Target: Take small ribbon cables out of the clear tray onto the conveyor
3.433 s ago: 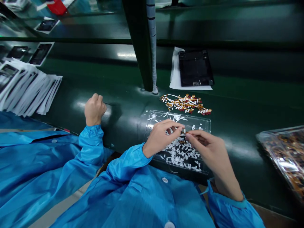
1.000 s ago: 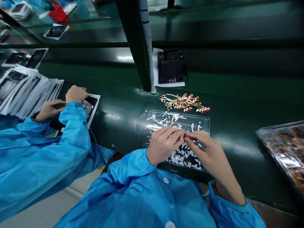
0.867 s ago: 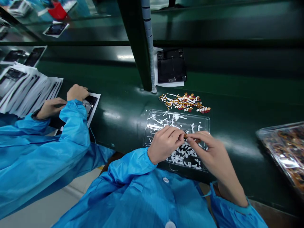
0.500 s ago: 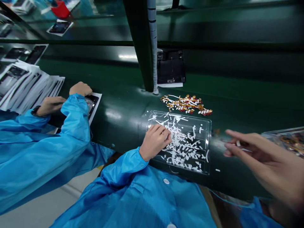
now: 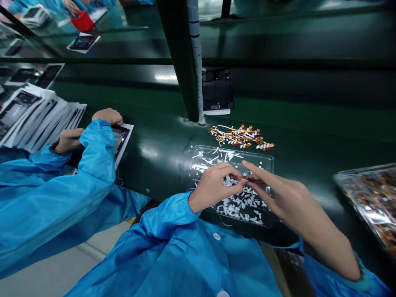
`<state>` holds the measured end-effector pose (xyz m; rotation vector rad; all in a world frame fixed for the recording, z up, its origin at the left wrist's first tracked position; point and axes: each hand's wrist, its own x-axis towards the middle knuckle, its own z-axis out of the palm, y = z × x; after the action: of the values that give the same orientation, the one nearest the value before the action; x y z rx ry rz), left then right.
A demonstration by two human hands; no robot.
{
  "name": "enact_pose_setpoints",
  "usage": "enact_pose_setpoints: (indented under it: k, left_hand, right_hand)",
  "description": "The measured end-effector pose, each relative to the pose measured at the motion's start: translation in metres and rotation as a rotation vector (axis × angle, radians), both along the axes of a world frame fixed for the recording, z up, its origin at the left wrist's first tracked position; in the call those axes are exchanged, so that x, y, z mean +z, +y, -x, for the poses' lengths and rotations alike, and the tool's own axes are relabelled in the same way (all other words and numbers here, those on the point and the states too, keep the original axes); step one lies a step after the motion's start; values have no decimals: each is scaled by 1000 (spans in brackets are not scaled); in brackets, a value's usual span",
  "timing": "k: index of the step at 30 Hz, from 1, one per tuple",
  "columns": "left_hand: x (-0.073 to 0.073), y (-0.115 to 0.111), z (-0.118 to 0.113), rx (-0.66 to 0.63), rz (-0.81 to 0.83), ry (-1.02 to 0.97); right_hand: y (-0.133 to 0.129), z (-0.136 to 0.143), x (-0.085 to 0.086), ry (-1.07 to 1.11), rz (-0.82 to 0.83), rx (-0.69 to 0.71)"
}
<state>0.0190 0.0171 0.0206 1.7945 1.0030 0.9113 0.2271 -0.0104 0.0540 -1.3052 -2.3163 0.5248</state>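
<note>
Now, from the left: the left hand (image 5: pixel 216 183) is pinched, thumb to fingertips, seemingly on the small reddish part (image 5: pixel 250 179) between both hands, above the tray (image 5: pixel 273 165). Trouble could start there: one weak pinch and it might drop among the white scraps (image 5: pixel 238 202), hard to spot. Across to the right hand (image 5: pixel 287 198), one finger lifted, the others apparently gripping the part's right end; too hard a tug could tear it. Far over, the tub (image 5: pixel 368 198) stands right of that forearm, and a wide swing might knock it. Changes since half a second ago? The black panel (image 5: pixel 218 88) has slid left, further behind the post (image 5: pixel 182 66); the right hand, then near the tub, is back meeting the left.
</note>
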Motion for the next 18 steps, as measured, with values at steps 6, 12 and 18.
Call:
enact_pose_setpoints:
  k: [6,12,18]
  left_hand:
    - [-1,-2,-1,36,-79,40]
    - [4,-3,-1,54,-115,101]
    - [-4,2,6,6,193,-27]
  right_hand:
    - [-5,9,-2,-27,-165,-58]
    - [-3,11,-4,-160,-244,-49]
    - [-5,22,-13,-336,-484,-75]
